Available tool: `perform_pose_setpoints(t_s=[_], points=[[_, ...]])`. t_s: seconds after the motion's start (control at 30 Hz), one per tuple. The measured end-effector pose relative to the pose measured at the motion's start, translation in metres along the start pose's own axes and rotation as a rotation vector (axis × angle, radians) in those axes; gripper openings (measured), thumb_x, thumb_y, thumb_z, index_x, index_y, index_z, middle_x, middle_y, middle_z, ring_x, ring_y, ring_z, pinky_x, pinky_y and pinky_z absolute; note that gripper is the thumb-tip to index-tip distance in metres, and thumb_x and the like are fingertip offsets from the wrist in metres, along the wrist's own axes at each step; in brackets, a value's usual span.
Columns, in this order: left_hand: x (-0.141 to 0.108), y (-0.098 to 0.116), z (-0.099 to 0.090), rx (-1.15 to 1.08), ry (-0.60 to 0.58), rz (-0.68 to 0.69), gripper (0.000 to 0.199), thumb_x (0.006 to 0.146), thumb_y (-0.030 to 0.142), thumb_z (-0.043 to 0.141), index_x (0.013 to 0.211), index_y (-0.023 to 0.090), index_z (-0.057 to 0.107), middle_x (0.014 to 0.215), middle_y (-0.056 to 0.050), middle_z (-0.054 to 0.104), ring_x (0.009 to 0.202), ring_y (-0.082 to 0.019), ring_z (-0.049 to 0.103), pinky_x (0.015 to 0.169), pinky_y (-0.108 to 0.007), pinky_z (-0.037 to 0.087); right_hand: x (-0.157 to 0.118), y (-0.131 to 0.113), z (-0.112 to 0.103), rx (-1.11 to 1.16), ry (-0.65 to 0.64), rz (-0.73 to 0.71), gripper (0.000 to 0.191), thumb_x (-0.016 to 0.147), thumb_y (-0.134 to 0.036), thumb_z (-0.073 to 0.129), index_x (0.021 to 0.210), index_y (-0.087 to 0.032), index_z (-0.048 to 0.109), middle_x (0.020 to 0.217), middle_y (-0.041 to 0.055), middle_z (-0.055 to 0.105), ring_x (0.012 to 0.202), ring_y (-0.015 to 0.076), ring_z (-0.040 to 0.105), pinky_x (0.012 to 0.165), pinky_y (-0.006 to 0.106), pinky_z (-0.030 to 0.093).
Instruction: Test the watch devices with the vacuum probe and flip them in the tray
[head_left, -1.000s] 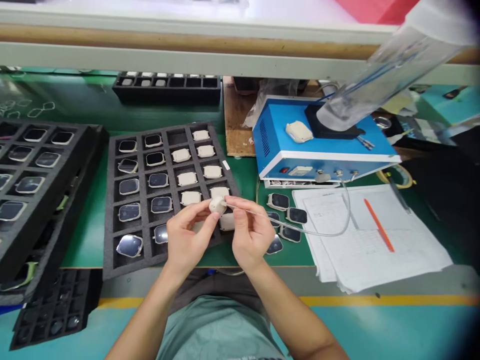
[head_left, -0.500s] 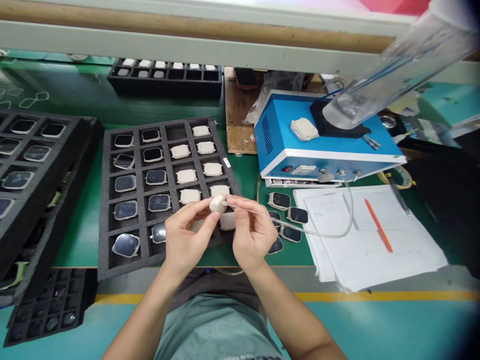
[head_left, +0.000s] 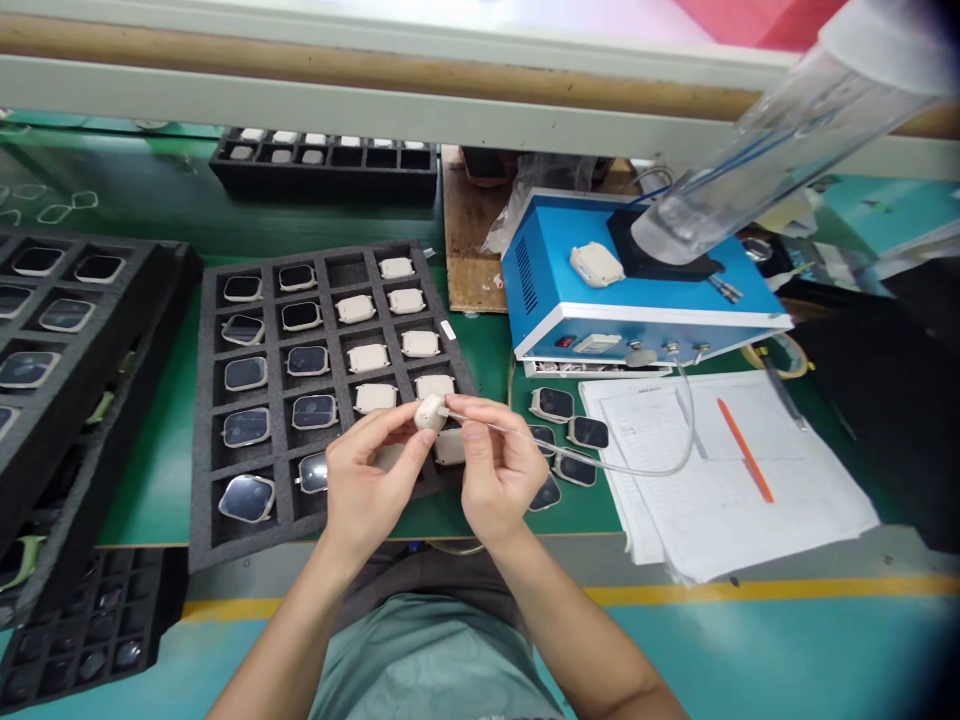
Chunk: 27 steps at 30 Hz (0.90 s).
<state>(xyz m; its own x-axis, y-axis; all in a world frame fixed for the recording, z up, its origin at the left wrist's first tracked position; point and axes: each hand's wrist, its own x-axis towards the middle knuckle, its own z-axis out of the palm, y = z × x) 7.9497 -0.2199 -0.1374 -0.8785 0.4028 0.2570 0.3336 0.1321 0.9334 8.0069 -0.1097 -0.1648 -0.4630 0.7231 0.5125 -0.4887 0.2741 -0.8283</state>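
Between thumb and fingers, my left hand (head_left: 371, 475) grips a cream smartwatch case (head_left: 430, 412) edge-up. My right hand (head_left: 501, 465) pinches the end of a clear tube (head_left: 600, 464), its tip touching or very close to the case's side; I cannot tell which. From there the tube curves right to the front of a blue box (head_left: 645, 300). Under and behind my hands lies a black foam tray (head_left: 206, 400) holding dark-screened watches and cream cases face down in its cells. Several dark-screened watches (head_left: 576, 467) lie loose just right of my right hand.
A cream case (head_left: 597, 264) and a clear cylinder (head_left: 697, 215) stand on the blue box. Papers (head_left: 750, 540) with an orange pen (head_left: 745, 450) lie at right. More foam trays (head_left: 161, 300) are stacked at left, another (head_left: 322, 180) at the back. A shelf edge (head_left: 375, 100) crosses above.
The whole view has shifted slightly, so the bench items sit a little further left. Both hands keep the same hold on the watch case and the tube.
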Motion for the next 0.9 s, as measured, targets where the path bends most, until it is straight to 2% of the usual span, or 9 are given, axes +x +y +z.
perform_pose_setpoints(t_s=[0.3, 0.67, 0.8, 0.9], points=[[0.003, 0.0, -0.002, 0.001, 0.005, 0.036, 0.022, 0.089, 0.029, 0.079, 0.111, 0.026, 0.084, 0.101, -0.004, 0.082, 0.084, -0.019, 0.076, 0.079, -0.028, 0.064, 0.006, -0.002, 0.003, 0.008, -0.001, -0.021, 0.013, 0.101, -0.021, 0.061, 0.102, -0.025, 0.073, 0.102, 0.0062, 0.08, 0.099, 0.0205, 0.078, 0.087, 0.039, 0.068], [0.009, -0.003, -0.003, 0.015, 0.049, 0.03, 0.025, 0.084, 0.036, 0.083, 0.105, 0.023, 0.084, 0.097, -0.005, 0.083, 0.079, -0.021, 0.078, 0.076, -0.031, 0.067, 0.01, 0.001, 0.006, 0.038, -0.01, -0.024, 0.013, 0.1, -0.024, 0.061, 0.099, -0.024, 0.073, 0.1, 0.0077, 0.08, 0.096, 0.0203, 0.078, 0.087, 0.038, 0.068], [0.009, -0.002, -0.002, 0.017, 0.052, 0.042, 0.023, 0.083, 0.035, 0.084, 0.104, 0.026, 0.084, 0.096, -0.003, 0.083, 0.078, -0.019, 0.079, 0.076, -0.028, 0.067, 0.012, 0.001, 0.007, 0.053, 0.006, -0.017, 0.013, 0.1, -0.023, 0.062, 0.099, -0.023, 0.075, 0.1, 0.0077, 0.08, 0.096, 0.0197, 0.078, 0.088, 0.037, 0.067], [0.009, -0.012, -0.006, 0.025, 0.086, 0.069, 0.027, 0.081, 0.032, 0.086, 0.108, 0.031, 0.084, 0.101, 0.001, 0.084, 0.078, -0.019, 0.08, 0.073, -0.026, 0.068, 0.015, 0.0, 0.01, 0.048, 0.021, -0.018, 0.014, 0.099, -0.027, 0.063, 0.096, -0.023, 0.076, 0.097, 0.0083, 0.081, 0.093, 0.0202, 0.079, 0.086, 0.036, 0.067]])
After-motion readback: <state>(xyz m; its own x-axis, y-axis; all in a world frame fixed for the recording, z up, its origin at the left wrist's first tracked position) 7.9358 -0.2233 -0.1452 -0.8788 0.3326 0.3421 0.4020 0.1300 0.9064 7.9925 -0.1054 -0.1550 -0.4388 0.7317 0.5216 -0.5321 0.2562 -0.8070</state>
